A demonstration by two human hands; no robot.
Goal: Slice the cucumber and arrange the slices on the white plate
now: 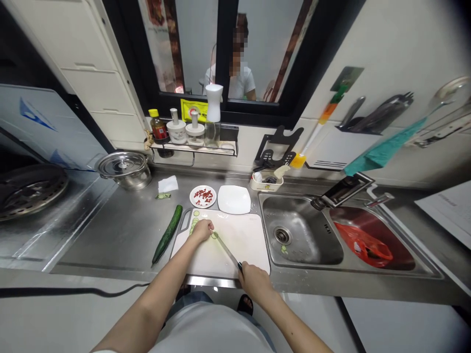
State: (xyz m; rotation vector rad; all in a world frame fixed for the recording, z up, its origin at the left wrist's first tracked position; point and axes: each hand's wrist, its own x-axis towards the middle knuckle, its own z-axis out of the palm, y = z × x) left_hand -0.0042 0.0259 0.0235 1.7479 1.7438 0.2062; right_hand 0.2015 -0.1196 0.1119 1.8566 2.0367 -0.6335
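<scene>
A knife [228, 251] is in my right hand [254, 280], fingers wrapped round its dark handle, with the blade slanting up and left over the white cutting board [250, 240]. One round cucumber slice [215, 236] lies at the blade's tip. Right beside that slice is my left hand [203, 230], its fingers curled closed; what they pinch, if anything, is hidden. More cucumber slices [195, 221] are spread along the board's left side, partly covered by that hand. A whole cucumber [168, 235] rests on the steel counter left of the board.
Behind the board stand a plate of chopped red pieces [203, 196] and a white square plate [234, 199]. To the right is a sink [305, 230] with a red bag [364, 245] in its second basin. A lidded pot [127, 169] sits back left, below a condiment rack [195, 147].
</scene>
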